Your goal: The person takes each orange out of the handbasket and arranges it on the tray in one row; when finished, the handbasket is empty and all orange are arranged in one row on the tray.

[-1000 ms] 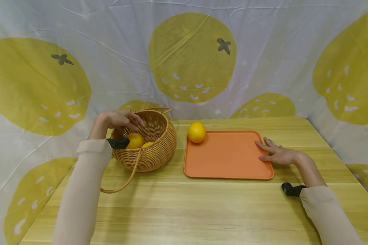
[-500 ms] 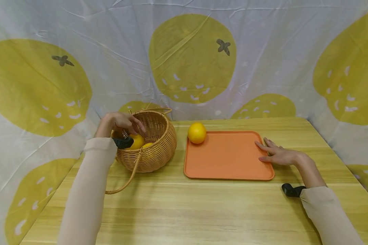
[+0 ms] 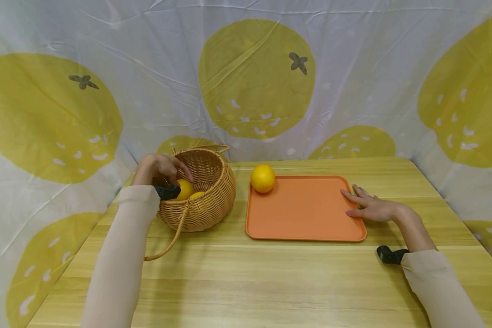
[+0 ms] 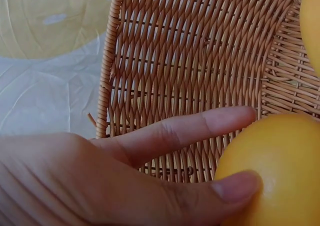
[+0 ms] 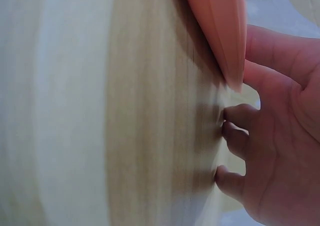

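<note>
Inside the wicker basket (image 3: pixel 213 200), my left hand (image 3: pixel 164 167) reaches down over an orange (image 4: pixel 280 171). The left wrist view shows the thumb on the fruit's near side and the index finger stretched out beside its edge; the other fingers are hidden. A second orange (image 3: pixel 197 194) lies lower in the basket. On the right, my right hand (image 3: pixel 371 206) rests with spread fingers at the right edge of the orange-coloured tray (image 3: pixel 303 209). Some of its fingertips touch the table in the right wrist view. One more orange (image 3: pixel 263 178) sits at the tray's far left corner.
The basket's handle (image 3: pixel 176 241) hangs down toward the front of the wooden table (image 3: pixel 270 282). A white curtain (image 3: pixel 160 91) printed with large yellow fruit closes off the back and sides.
My left hand has moved right and lower into the basket, down onto the orange. The right hand, tray and the orange on the tray have stayed put.
</note>
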Available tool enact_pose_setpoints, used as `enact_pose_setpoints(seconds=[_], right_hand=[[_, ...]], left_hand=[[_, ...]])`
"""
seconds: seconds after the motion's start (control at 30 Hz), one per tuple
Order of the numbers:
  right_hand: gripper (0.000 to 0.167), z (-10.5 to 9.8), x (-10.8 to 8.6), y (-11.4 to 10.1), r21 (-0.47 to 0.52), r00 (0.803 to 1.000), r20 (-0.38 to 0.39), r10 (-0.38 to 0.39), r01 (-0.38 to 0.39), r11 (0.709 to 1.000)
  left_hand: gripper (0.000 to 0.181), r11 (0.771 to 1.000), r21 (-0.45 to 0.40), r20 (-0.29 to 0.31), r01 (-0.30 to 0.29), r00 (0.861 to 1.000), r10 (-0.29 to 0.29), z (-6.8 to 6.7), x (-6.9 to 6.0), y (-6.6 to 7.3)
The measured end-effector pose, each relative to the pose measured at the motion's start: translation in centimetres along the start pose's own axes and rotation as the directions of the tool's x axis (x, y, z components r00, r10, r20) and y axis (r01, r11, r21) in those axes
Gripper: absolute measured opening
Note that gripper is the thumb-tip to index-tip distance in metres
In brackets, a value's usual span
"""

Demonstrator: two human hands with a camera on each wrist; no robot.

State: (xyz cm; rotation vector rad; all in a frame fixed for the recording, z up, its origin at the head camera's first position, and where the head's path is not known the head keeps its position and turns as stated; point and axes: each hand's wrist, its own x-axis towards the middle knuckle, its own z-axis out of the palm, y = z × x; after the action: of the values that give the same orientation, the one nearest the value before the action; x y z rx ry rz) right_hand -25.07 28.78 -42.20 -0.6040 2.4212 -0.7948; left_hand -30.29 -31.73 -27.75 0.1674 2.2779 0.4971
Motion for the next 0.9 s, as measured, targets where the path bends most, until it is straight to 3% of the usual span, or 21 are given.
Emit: enact_pose_setpoints(seconds=[0.27,0.37,0.53,0.67,0.77,0.9], right_hand=[[0.118,0.1,0.7,1.9,0.007,1.0,-0.003,0.0,0.0,1.0],[0.112,0.1,0.4,1.3,-0.003,1.0,-0.004,0.005,-0.005,1.0],[0.105,0.2,0.1,0.5,-0.001,1.0,-0.005,-0.002,0.002,1.0],[0.117,0.2,0.4,1.0,-0.008,1.0,-0.008,0.006,-0.006,1.0],[0.12,0.2,0.5,1.3,-0.005,1.0,-0.01,0.006,-0.006,1.0],[0.116,0.1,0.5,1.5,0.0,1.0,-0.012,0.004,-0.004,1.0]], left_hand=[[0.04,0.999,0.026,-0.06,-0.039,0.997,0.04,0.5,0.4,-0.2],[0.041,0.998,0.044,-0.044,-0.053,0.998,0.055,0.5,0.8,-0.5],[0.049,0.999,-0.002,-0.002,-0.042,0.999,0.042,0.5,1.1,-0.5],[0.052,0.996,0.008,0.001,-0.087,0.996,0.087,0.6,1.1,-0.5],[0.05,0.989,0.033,-0.029,-0.144,0.989,0.145,0.5,1.2,-0.6],[0.048,0.987,-0.006,-0.082,-0.161,0.984,0.16,0.6,1.4,-0.6]])
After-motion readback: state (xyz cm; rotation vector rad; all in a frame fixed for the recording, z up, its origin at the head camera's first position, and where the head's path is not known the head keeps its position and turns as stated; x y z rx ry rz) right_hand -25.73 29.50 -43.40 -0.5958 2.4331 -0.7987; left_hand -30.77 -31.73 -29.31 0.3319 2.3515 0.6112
